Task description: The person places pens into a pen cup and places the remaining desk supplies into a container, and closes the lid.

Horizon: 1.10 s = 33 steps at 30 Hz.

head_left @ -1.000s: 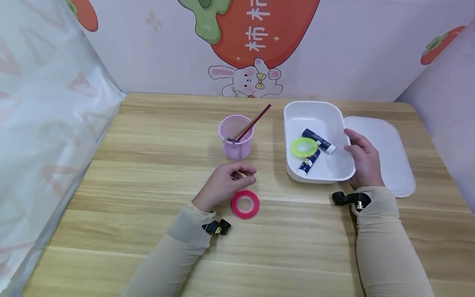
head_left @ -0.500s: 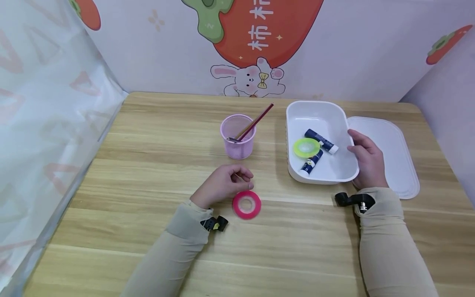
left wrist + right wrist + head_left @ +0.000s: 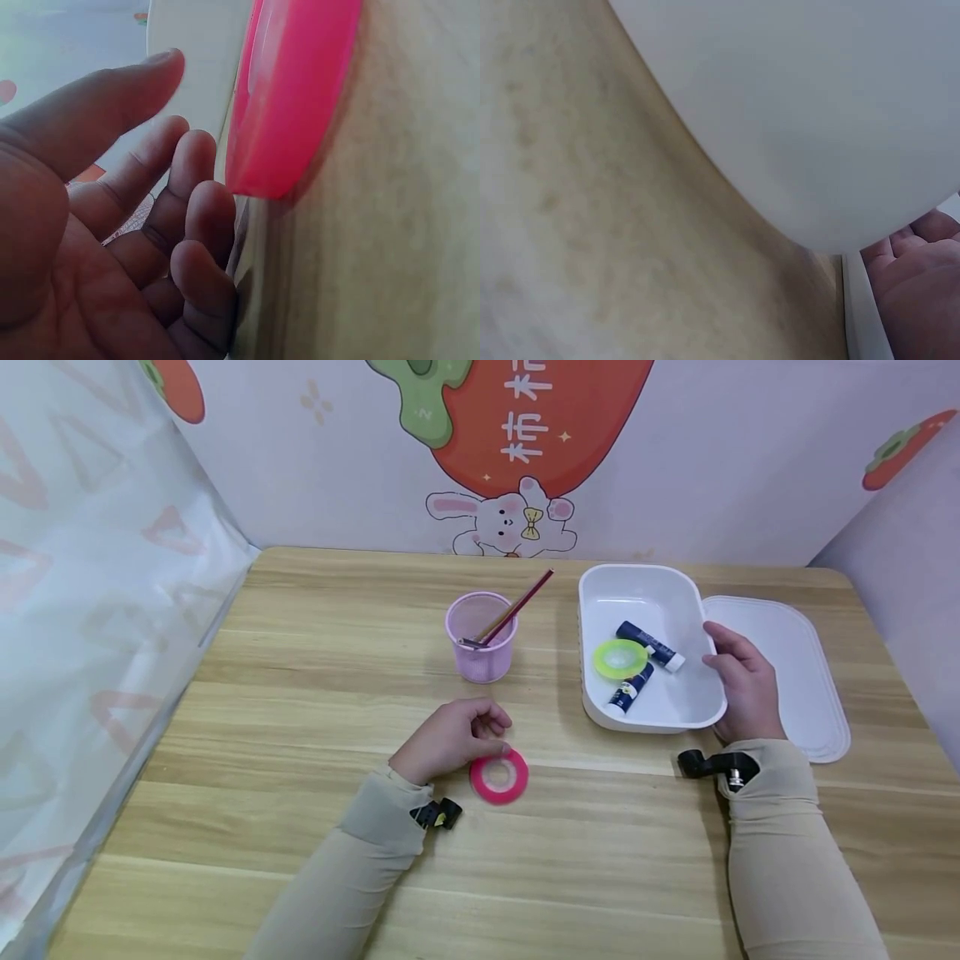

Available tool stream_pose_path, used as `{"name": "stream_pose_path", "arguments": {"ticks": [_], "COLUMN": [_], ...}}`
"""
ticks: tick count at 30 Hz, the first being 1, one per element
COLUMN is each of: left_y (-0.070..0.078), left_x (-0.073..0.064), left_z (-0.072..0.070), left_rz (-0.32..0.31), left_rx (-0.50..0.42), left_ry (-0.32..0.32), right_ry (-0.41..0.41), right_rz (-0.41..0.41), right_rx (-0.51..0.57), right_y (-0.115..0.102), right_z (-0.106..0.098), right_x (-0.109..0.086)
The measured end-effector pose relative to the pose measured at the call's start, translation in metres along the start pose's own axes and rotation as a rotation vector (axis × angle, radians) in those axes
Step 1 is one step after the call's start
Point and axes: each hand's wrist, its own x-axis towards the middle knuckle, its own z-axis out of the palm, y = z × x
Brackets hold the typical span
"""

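My left hand (image 3: 453, 739) hovers just behind a pink tape roll (image 3: 501, 796) lying flat on the table. Its fingers are loosely bent, the thumb stands apart from them, and nothing is between them. In the left wrist view a narrow gap separates the fingertips from the pink roll's edge (image 3: 289, 112). At the right, my right hand (image 3: 742, 685) holds the side of a white plastic box (image 3: 651, 727), thumb at the rim; the other fingers are mostly hidden by its wall. A yellow-green tape roll (image 3: 600, 662) and two dark blue glue sticks (image 3: 648, 643) (image 3: 630, 689) lie inside the box.
A lilac mesh cup (image 3: 482, 664) stands behind my left hand, with pencils (image 3: 525, 598) leaning in it. A white lid (image 3: 787, 652) lies flat under and beyond my right hand. A patterned wall backs the wooden table (image 3: 300, 693).
My left hand has lowered slightly toward the pink tape roll and its thumb has spread from the fingers. The right hand stays on the box. The head view has shifted slightly.
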Motion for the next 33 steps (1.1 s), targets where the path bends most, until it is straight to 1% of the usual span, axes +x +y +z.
{"name": "stream_pose_path", "arguments": {"ticks": [3,6,11,15,21,25,33], "left_y": [0.0001,-0.0002,-0.0006,-0.0005,0.0013,0.0018,-0.0008], "left_x": [-0.0001,0.001,0.0021,0.0012,-0.0005,-0.0002,0.0012], "left_z": [-0.0001,-0.0005,-0.0011,-0.0012,-0.0015,-0.002,-0.0015], "left_rz": [-0.009,-0.005,0.006,-0.009,-0.014,-0.016,-0.029], "left_rx": [0.03,0.045,0.046,0.038,0.034,0.046,0.077], "left_ry": [0.001,0.0,0.004,0.004,0.003,0.017,0.019], "right_ry": [-0.002,0.002,0.005,-0.001,0.005,0.004,0.003], "right_rz": [-0.005,-0.009,-0.015,-0.007,0.012,0.004,0.006], "right_rx": [-0.002,0.003,0.009,0.024,-0.002,0.006,0.013], "right_y": [0.0002,-0.0002,-0.001,-0.0008,-0.0011,-0.0005,0.0009], "right_z": [-0.0001,-0.0004,-0.0001,0.0002,-0.0001,-0.0005,-0.001], "right_x": [0.0001,0.0003,0.0007,0.0003,0.0012,0.0026,0.0023]}}
